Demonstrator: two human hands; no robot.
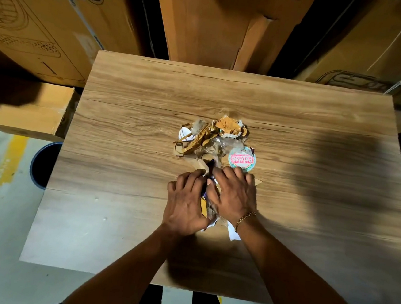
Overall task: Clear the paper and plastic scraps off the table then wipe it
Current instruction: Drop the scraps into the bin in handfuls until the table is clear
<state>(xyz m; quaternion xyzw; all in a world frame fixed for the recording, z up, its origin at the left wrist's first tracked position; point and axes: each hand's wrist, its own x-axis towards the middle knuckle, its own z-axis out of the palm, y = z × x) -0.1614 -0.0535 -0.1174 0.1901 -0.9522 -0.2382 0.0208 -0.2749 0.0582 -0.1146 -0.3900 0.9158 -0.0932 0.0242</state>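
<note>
We start with the table [121,144], which fills mid frame. Most of its wood top shows bare, so nothing looks wiped yet, and we see no cloth. Cardboard boxes [219,19] crowd the upper edge and the upper left, touching or just beside the far rim, so there is no room to push anything that way. The table's left and lower edges are free. A dark round bin [42,163] sits on the floor at the left edge, half tucked under the rim, and we judge it the likely drop spot.

The scrap pile [210,143] is at frame centre, bunched into one heap well apart from every edge. We judge gathering mostly done, with lifting off and wiping left.

The left hand [186,202] sits at the pile's near end, its grip curled onto the scraps. The right hand [234,196] lies just beside it, fingers fairly straight, grip apart, pressing the scraps down. A round printed lid [241,159] sits at the pile's right. A white paper bit [233,233] pokes out under the right wrist.
</note>
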